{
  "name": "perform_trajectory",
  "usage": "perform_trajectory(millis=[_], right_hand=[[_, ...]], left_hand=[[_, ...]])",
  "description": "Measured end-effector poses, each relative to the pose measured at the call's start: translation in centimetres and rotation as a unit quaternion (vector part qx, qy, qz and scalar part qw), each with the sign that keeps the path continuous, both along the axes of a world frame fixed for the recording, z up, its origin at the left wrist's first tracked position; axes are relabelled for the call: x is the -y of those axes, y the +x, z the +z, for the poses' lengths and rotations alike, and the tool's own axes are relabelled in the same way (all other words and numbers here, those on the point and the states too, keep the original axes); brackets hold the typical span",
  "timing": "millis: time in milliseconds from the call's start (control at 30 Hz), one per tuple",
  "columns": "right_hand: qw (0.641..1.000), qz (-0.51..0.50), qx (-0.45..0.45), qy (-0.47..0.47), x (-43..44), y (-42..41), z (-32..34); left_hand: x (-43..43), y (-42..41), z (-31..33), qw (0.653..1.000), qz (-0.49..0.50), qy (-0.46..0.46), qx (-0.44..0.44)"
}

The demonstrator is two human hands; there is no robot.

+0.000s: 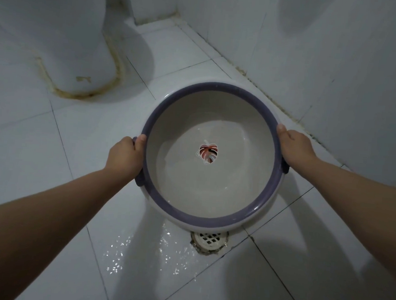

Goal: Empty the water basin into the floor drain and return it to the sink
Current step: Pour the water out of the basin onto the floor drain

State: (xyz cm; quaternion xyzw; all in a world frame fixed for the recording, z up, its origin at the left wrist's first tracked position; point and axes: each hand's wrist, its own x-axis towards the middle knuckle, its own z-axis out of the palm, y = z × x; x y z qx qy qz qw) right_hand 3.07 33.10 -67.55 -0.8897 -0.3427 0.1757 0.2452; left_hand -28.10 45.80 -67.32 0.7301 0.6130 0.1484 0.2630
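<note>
White tiles cover the floor (80, 141) and the walls (339, 54) of a dim bathroom corner, with dark grime along the joint where wall meets floor. At the far left stands a toilet base (77, 54), ringed by a yellowed, stained seal.

Both bare arms reach forward and hold a round basin (212, 151) over the floor, near the right wall. It is cream inside with a purple rim, and a red leaf print (208, 153) sits at the middle of its bottom. A shallow layer of clear water lies in it, gathered toward the far right side. The basin looks slightly tilted, though which way is hard to tell.

The left hand (125, 155) is curled around the purple handle on the basin's left edge, thumb pressing on the rim. The right hand (295, 148) grips the right edge the same way, thumb on the rim, fingers hidden beneath; the handle end shows just behind the wrist.

Just under the basin's near edge lies the drain (209, 241), a white grid cover set in a chipped, dirty ring where tile lines meet; the basin hides its far half. Left of the drain the floor is wet, with glinting droplets and a sheen spreading toward the near edge
</note>
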Motion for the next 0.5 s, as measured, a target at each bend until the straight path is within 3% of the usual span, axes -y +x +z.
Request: perform_trajectory(millis=[500], right_hand=[[1.000, 0.012, -0.002, 0.010, 0.20, -0.01, -0.03]], left_hand=[[0.11, -0.36, -0.02, 1.000, -0.007, 0.004, 0.003]])
